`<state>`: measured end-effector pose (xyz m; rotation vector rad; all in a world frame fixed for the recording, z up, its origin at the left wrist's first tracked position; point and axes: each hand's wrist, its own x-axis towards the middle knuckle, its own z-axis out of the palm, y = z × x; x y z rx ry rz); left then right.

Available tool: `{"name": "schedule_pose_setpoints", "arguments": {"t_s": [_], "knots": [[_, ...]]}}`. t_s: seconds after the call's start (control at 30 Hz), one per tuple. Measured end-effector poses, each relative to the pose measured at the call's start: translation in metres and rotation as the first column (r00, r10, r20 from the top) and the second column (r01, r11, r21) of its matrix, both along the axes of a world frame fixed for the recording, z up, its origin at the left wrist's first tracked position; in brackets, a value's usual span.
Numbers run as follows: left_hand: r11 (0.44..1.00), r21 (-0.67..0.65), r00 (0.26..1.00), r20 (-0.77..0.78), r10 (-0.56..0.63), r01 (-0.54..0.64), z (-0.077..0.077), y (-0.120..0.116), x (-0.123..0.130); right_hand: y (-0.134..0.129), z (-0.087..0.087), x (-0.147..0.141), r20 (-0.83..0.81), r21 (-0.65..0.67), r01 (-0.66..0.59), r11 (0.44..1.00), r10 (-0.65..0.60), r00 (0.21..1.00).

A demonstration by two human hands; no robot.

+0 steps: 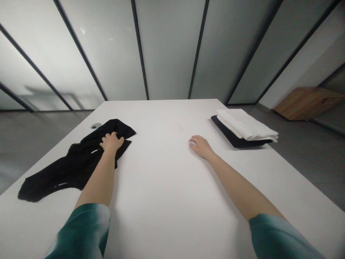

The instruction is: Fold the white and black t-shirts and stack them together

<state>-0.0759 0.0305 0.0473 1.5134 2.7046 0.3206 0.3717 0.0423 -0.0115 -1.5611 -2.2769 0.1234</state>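
Observation:
A crumpled black garment (72,169) lies spread over the left side of the white table (161,190), its far end folded into pointed corners. My left hand (111,142) is on its upper part, fingers curled into the cloth and thumb out to the right; the fingertips are partly hidden in the fabric. My right hand (201,146) rests on the bare tabletop right of the middle, fingers loosely bent and apart, holding nothing. Further right, a folded white cloth (245,124) sits on top of a folded black cloth (229,135), apart from my right hand.
A round grommet (96,126) is set in the table near its far left edge, beside the black garment. Frosted glass panels (169,46) with dark frames rise behind the table. A wooden cabinet (307,103) stands on the grey floor at the far right.

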Motion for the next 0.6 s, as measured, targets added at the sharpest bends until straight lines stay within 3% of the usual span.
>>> {"name": "schedule_pose_setpoints", "arguments": {"t_s": [0.07,0.13,0.2,0.27,0.33,0.37,0.43,0.5,0.6], "knots": [[0.981,-0.025,0.981,-0.011,-0.193,0.193,-0.002,0.005,0.027,0.000,-0.001,-0.001,-0.002,0.004,0.007,1.000,-0.007,1.000],[0.891,-0.010,0.891,0.004,-0.455,0.455,-0.007,0.006,0.060,0.001,-0.001,-0.001,-0.010,0.003,0.007,1.000,-0.007,1.000],[0.683,0.048,0.679,0.081,-0.730,0.729,-0.012,0.002,0.094,0.000,-0.001,-0.002,-0.035,0.017,-0.002,1.000,0.003,0.999],[0.464,0.162,0.448,0.128,-0.885,0.871,-0.014,-0.006,0.125,-0.001,0.001,-0.001,-0.093,0.071,-0.014,0.997,0.021,0.995],[0.355,0.253,0.351,0.064,-0.934,0.900,-0.014,-0.013,0.143,-0.004,0.005,-0.001,-0.161,0.154,-0.036,0.987,0.061,0.985],[0.349,0.271,0.358,0.017,-0.934,0.897,-0.014,-0.014,0.147,-0.006,0.008,-0.002,-0.181,0.188,-0.058,0.980,0.092,0.979],[0.400,0.253,0.426,-0.056,-0.903,0.881,-0.015,-0.014,0.145,-0.010,0.012,-0.004,-0.164,0.200,-0.124,0.972,0.159,0.974],[0.467,0.209,0.489,-0.066,-0.870,0.859,-0.018,-0.010,0.135,-0.013,0.014,-0.008,-0.093,0.133,-0.178,0.975,0.191,0.977],[0.519,0.209,0.536,-0.032,-0.843,0.829,-0.026,-0.004,0.122,-0.013,0.014,-0.012,-0.008,0.028,-0.160,0.987,0.160,0.987]]}}
